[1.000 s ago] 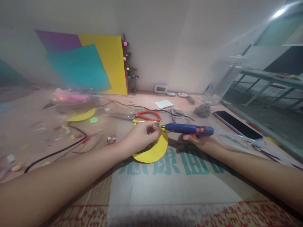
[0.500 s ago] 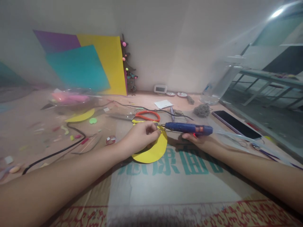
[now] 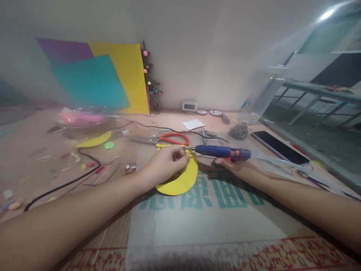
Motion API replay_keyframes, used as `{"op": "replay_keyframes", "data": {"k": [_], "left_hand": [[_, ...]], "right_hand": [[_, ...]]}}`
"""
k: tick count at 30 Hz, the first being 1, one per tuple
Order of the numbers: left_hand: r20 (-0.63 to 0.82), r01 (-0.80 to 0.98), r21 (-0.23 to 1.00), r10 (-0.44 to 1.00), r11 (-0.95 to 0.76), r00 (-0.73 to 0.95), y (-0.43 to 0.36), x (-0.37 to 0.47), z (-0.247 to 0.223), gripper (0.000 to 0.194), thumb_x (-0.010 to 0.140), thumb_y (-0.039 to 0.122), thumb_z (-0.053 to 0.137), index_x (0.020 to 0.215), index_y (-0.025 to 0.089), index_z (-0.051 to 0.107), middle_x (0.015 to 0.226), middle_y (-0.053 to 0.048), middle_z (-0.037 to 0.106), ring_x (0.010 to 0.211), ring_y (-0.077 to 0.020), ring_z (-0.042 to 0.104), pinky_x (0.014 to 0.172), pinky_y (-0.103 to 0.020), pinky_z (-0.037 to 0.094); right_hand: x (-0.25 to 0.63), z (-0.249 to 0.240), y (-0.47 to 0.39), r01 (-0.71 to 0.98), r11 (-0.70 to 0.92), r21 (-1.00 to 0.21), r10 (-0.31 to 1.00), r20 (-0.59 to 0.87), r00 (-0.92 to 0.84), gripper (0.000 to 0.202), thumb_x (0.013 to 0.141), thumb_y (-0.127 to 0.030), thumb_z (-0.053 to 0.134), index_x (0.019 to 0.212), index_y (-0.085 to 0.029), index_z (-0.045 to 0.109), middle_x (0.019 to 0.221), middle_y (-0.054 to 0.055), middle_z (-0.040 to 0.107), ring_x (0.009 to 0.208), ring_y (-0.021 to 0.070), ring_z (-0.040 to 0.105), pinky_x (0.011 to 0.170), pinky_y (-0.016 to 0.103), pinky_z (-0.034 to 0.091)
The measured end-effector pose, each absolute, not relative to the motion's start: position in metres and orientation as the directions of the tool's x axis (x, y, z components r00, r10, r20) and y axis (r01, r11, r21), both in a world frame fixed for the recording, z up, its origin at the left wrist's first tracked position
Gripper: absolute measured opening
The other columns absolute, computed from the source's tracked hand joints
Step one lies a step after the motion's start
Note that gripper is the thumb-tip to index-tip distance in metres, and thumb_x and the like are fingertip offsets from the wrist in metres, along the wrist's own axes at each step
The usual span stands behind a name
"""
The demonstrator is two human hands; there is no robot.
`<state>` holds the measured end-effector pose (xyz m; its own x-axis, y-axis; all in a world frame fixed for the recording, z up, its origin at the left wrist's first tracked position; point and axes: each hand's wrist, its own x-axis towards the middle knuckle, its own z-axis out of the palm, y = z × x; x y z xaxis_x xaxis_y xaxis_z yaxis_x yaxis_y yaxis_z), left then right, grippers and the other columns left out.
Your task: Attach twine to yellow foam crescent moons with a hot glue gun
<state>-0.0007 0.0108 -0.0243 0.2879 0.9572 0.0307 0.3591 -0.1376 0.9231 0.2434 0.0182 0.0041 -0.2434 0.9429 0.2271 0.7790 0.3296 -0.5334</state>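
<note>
My right hand [image 3: 232,165] is wrapped under a blue glue gun [image 3: 217,151] with a small red light, its metal nozzle pointing left. A clear glue stick [image 3: 267,158] trails from the gun's rear. Just beyond the nozzle tip, my left hand [image 3: 172,160] is closed in a pinch above a round yellow paper piece [image 3: 180,184]. Whatever lies between those fingers is hidden. The hand covers part of the yellow piece. Behind the left hand lie scissors with orange-red handles [image 3: 176,138], their blades toward the left.
At the right are a phone [image 3: 279,146], grey yarn [image 3: 238,131] and a clear plastic container [image 3: 252,109]. A black cord [image 3: 64,181] crosses the left side among scattered scraps and a yellow paper crescent [image 3: 96,140]. Coloured sheets [image 3: 90,82] lean on the wall.
The whole view has shifted slightly, so everything appears a little farther left. Both hands, the glue gun and the yellow paper keep about the same places relative to each other.
</note>
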Motion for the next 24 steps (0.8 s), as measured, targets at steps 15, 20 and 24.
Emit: {"op": "replay_keyframes", "data": {"k": [15,20,24], "left_hand": [[0.000,0.290,0.953,0.956,-0.089,0.294,0.008,0.001,-0.021,0.024,0.082,0.040,0.060,0.074,0.020,0.050,0.058,0.005,0.053,0.047,-0.0087,0.050,0.045,-0.018,0.037],[-0.011,0.288,0.954,0.954,-0.079,0.299,0.007,0.002,-0.019,0.024,0.083,0.040,0.060,0.075,0.019,0.049,0.058,0.006,0.052,0.047,-0.0079,0.049,0.043,-0.017,0.034],[0.013,0.304,0.947,0.953,-0.109,0.304,0.009,0.001,-0.022,0.024,0.084,0.039,0.059,0.075,0.019,0.049,0.059,0.005,0.053,0.049,-0.0082,0.051,0.045,-0.017,0.037]], "right_hand": [[0.258,0.038,0.032,0.587,0.434,-0.684,0.900,0.365,-0.240,0.049,0.092,-0.057,0.040,0.075,-0.021,0.067,0.083,0.005,0.071,0.086,0.0221,0.066,0.080,0.033,0.051],[0.252,0.066,0.039,0.688,0.277,-0.670,0.957,0.260,-0.133,0.047,0.086,-0.061,0.052,0.093,-0.020,0.074,0.098,0.008,0.074,0.087,0.0232,0.067,0.073,0.032,0.052],[0.237,0.083,0.059,0.779,0.210,-0.591,0.973,0.207,-0.106,0.048,0.078,-0.062,0.062,0.098,-0.021,0.075,0.086,0.007,0.073,0.076,0.0206,0.064,0.064,0.030,0.049]]}}
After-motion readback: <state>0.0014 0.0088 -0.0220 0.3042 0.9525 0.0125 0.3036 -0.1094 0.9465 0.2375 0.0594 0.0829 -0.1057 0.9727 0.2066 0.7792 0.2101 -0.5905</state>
